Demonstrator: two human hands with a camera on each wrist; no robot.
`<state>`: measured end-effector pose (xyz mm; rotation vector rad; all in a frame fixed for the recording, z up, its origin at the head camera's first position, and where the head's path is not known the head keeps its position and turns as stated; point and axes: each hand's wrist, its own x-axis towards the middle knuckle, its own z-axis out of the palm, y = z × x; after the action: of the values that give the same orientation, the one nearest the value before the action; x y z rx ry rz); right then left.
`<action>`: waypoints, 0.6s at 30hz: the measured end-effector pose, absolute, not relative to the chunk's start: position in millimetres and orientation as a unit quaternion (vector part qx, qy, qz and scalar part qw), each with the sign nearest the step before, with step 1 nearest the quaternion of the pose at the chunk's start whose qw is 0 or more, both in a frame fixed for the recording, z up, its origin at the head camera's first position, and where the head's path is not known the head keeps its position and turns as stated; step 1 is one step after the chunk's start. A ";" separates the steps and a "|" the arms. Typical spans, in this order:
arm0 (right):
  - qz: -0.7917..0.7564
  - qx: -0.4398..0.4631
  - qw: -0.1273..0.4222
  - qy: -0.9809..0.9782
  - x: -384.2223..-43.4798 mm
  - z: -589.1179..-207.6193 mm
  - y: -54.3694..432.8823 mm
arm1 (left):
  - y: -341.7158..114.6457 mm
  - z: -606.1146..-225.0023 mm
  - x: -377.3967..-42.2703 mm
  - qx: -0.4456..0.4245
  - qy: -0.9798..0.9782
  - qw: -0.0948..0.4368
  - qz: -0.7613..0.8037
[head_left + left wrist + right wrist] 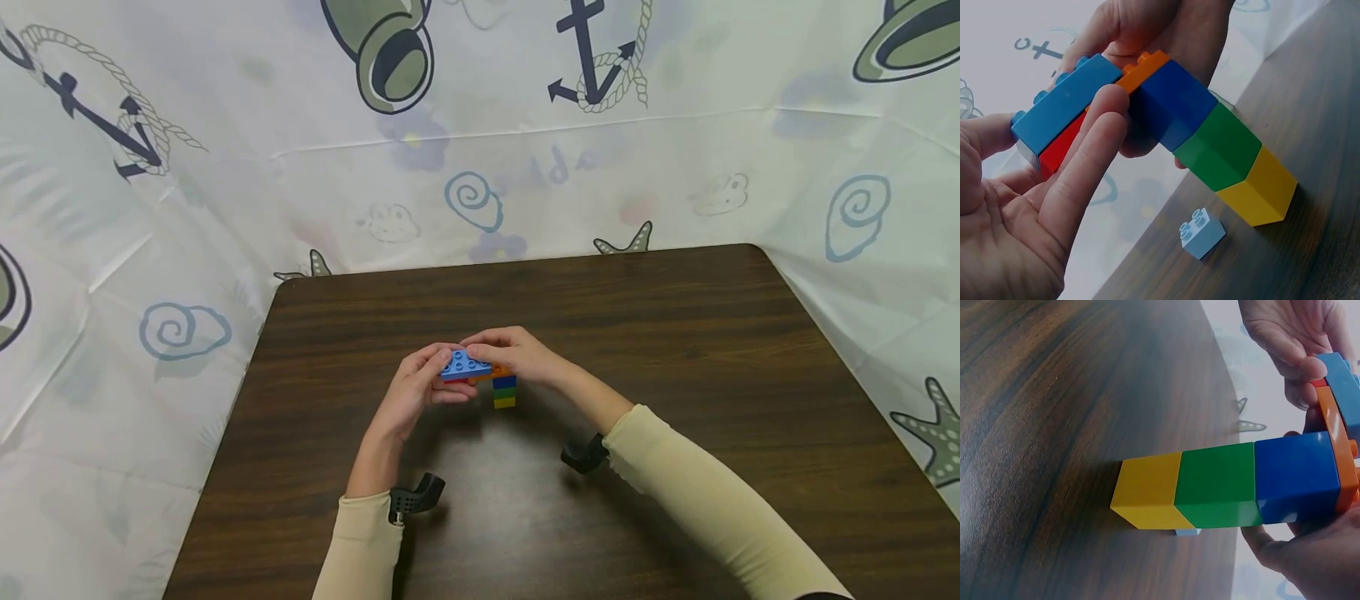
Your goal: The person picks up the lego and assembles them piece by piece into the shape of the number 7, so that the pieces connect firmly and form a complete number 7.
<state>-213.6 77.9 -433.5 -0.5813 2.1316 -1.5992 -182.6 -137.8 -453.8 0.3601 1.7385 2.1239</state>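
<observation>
A tower of toy building bricks stands on the table, with a yellow brick (1260,187) lowest, then a green brick (1217,147) and a dark blue brick (1175,103). An orange plate brick (1335,437) caps it and juts out to the left. On the jutting side sits a light blue brick (1066,106), with a red brick (1060,147) below. My left hand (416,379) pinches the light blue and red bricks, thumb above and fingers beneath. My right hand (517,354) grips the tower's top from the far side, its fingers partly hidden behind the bricks.
A small pale blue brick (1202,236) lies on the table beyond the tower, mostly hidden in the right wrist view. Under everything is a dark wood-grain table (337,317). A white printed cloth (510,192) hangs behind its far edge.
</observation>
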 end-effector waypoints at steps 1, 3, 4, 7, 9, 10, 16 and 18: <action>-0.574 -0.208 0.206 0.765 -213.8 -433.5 77.9 | -137.7 -453.9 -182.7 0.127 0.616 0.185 0.755; -0.578 -0.204 0.205 0.763 -214.0 -433.9 77.9 | -137.8 -454.5 -182.9 0.125 0.613 0.186 0.758; -0.580 -0.203 0.205 0.762 -214.0 -434.1 77.7 | -137.8 -454.6 -182.9 0.125 0.612 0.185 0.758; -0.587 -0.200 0.204 0.757 -214.3 -435.0 76.8 | -138.1 -454.9 -182.4 0.124 0.610 0.182 0.762; -0.590 -0.197 0.203 0.756 -214.3 -435.4 76.4 | -137.7 -455.0 -181.9 0.122 0.608 0.181 0.763; -0.590 -0.195 0.204 0.757 -214.5 -435.7 76.4 | -137.4 -455.0 -181.5 0.120 0.608 0.182 0.763; -0.583 -0.172 0.213 0.765 -215.2 -440.3 79.4 | -136.1 -458.1 -181.5 0.087 0.625 0.217 0.745; -0.582 -0.169 0.215 0.765 -215.0 -441.6 80.4 | -135.3 -459.1 -181.6 0.072 0.632 0.239 0.734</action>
<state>-215.0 80.4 -441.6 -0.4690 2.1223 -1.6151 -181.6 -135.3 -459.1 0.1964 1.7317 2.0092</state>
